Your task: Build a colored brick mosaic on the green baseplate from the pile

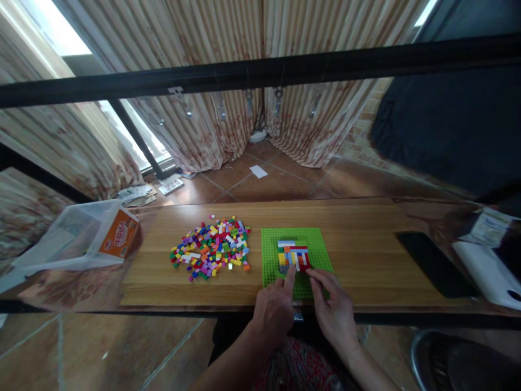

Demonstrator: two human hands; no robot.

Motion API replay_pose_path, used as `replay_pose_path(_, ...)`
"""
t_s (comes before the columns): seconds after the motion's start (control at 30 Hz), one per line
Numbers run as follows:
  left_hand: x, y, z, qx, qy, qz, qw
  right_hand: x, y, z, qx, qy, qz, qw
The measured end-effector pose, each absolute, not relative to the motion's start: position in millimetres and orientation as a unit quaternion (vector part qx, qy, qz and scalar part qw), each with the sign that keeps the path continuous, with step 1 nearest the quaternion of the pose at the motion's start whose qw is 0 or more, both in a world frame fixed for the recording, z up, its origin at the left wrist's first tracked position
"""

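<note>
A green studded baseplate (pixel 325 255) lies on the wooden board in front of me. On it is a low, flat build of toy bricks (pixel 293 257) in white, yellow, orange, blue, grey and red. My left hand (pixel 275 304) has its index finger stretched out onto the front of the build, with the other fingers curled and nothing held. At the build's front right corner, my right hand (pixel 334 307) pinches thumb and index finger together at a dark red brick (pixel 303 267). The fingertips partly cover the brick's edge.
Left of the baseplate is a loose pile of coloured bricks (pixel 215 247). A clear plastic bin (pixel 77 233) with an orange label stands at the far left. To the right lie a black flat object (pixel 435 263) and a white device (pixel 488 274). A dark bar (pixel 260 76) crosses beyond the table.
</note>
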State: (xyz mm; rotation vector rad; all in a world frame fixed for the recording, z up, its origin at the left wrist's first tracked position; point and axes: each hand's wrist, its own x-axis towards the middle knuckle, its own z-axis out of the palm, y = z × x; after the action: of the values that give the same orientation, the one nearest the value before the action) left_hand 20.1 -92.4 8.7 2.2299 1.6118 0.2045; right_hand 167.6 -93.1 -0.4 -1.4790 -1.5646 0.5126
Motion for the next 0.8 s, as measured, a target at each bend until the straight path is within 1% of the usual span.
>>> replay_pose_path(0.13,18.6,-91.3,10.0,0.792,0.565,0.08,0.217,153.6,-93.3,11.8,-0.573,-0.66,0.209,0.439)
replay_pose_path(0.3,2.7,-100.7,6.2,0.784,0.531,0.167,0.273,129.4,-85.7,27.7,-0.538,-0.702,0.217,0.414)
replay_pose_path(0.4,-17.6,-118.4,3.1,0.77,0.542,0.181,0.283,107.8,-74.4,26.2,-0.507,-0.746,0.226,0.367)
replay_pose_path(0.47,-33.8,-132.4,1.5,0.741,0.57,0.212,0.285,90.1,-65.9,20.0,-0.504,-0.77,0.211,0.329)
replay_pose_path(0.53,-50.1,-144.4,0.0,0.71,0.585,0.258,0.296,71.5,-59.1,12.7,-0.528,-0.776,0.179,0.295)
replay_pose_path(0.63,-70.8,-154.7,-4.4,0.673,0.607,0.292,0.306,47.4,-53.6,7.1,-0.578,-0.768,0.134,0.24)
replay_pose_path(0.8,-89.7,-155.0,-16.9,0.655,0.608,0.347,0.285,27.9,-49.2,13.2,-0.629,-0.756,0.118,0.138)
